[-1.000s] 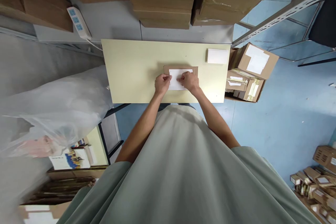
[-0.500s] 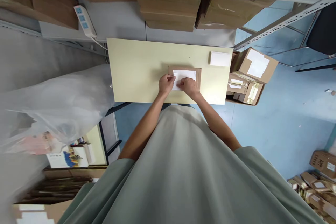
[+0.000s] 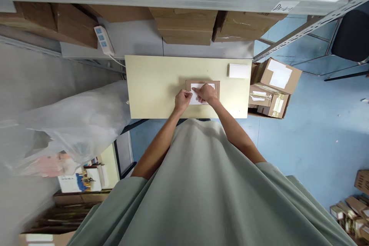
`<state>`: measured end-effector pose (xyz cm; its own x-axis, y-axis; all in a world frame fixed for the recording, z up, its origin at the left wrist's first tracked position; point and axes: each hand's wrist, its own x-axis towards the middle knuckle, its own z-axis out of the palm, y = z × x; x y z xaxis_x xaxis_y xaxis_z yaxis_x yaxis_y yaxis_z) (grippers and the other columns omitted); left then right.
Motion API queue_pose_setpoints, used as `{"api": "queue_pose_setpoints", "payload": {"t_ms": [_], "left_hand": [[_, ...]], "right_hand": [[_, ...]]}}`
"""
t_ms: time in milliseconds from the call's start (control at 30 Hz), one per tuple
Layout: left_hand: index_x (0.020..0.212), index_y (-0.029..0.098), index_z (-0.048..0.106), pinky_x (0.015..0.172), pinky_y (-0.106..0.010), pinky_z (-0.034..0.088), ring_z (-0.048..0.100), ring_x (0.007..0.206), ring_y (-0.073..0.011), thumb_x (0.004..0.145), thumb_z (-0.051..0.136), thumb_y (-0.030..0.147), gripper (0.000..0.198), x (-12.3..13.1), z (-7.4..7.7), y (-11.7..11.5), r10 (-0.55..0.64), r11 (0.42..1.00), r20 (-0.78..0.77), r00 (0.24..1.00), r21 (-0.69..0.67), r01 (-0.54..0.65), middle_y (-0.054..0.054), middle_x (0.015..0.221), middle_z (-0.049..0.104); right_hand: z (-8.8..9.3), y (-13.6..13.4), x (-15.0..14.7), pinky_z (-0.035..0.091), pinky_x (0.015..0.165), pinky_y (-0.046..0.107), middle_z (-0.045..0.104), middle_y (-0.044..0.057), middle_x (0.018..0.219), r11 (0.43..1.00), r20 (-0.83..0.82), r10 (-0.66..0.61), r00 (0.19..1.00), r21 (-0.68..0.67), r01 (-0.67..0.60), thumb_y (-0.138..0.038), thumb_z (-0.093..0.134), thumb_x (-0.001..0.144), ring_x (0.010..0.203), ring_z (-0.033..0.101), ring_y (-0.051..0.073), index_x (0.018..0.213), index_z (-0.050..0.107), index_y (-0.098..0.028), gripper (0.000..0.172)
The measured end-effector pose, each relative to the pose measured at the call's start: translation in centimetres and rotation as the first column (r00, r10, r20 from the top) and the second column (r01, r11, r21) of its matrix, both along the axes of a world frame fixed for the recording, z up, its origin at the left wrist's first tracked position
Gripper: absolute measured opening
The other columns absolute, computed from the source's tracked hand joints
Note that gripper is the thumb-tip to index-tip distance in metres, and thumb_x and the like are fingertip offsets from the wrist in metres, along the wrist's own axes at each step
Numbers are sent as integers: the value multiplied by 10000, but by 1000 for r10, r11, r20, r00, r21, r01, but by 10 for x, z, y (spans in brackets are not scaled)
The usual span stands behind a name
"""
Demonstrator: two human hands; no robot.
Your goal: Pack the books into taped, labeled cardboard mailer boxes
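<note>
Both your left hand (image 3: 182, 100) and right hand (image 3: 207, 93) pinch the white paper label (image 3: 205, 85) on the flat brown cardboard box (image 3: 217, 87); uneven tugs could crease it

Even bright light, blurred warped edges

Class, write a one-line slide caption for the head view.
The left hand and right hand on a white label atop a brown box on a table, white stack at its corner.
</note>
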<state>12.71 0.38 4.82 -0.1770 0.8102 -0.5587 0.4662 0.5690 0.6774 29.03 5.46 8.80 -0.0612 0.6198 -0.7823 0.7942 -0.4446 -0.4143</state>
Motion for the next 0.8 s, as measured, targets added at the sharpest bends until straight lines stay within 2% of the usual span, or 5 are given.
{"api": "queue_pose_setpoints", "payload": {"t_ms": [200, 400, 500, 633, 800], "left_hand": [[991, 234, 659, 785, -318, 499, 623, 747, -177, 735, 854, 165, 329, -12, 0, -6, 0, 999, 124, 992, -53, 6, 64, 742, 580], [966, 231, 632, 718, -295, 455, 566, 685, -151, 674, 849, 137, 376, -12, -3, -5, 54, 995, 135, 989, -89, -42, 92, 706, 514], [965, 230, 638, 715, -291, 465, 561, 673, -145, 662, 840, 133, 376, -10, -3, -4, 83, 993, 126, 989, -100, -70, 89, 707, 526], [952, 233, 654, 714, -302, 496, 593, 694, -163, 637, 857, 133, 387, -8, -2, -1, 93, 992, 78, 993, -97, -85, 74, 706, 545], [955, 230, 671, 709, -313, 519, 631, 723, -183, 610, 882, 145, 413, -8, 1, -1, 111, 988, 46, 993, -117, -105, 51, 730, 569]], "right_hand": [[1, 10, -6, 641, 978, 353, 786, 70, 627, 1000, 32, 20, 999, -9, -20, -659, 709, 1083, 786, 843, 229, 712, 767, -199, 594], [10, -1, -4, 651, 979, 372, 844, 76, 756, 989, -39, 126, 991, -77, -129, -437, 767, 1083, 823, 855, 228, 793, 772, -198, 376], [11, -10, -2, 652, 993, 380, 854, 76, 791, 988, -74, 131, 989, -71, -136, -379, 738, 1093, 835, 854, 229, 851, 786, -201, 304], [4, -3, -5, 658, 975, 371, 840, 83, 764, 992, -71, 117, 991, -47, -120, -455, 706, 1118, 813, 846, 238, 920, 807, -182, 352], [-6, 21, -5, 648, 1018, 412, 848, 131, 803, 994, -57, 56, 997, 98, -50, -485, 590, 1174, 936, 848, 299, 919, 834, -163, 478]]}}
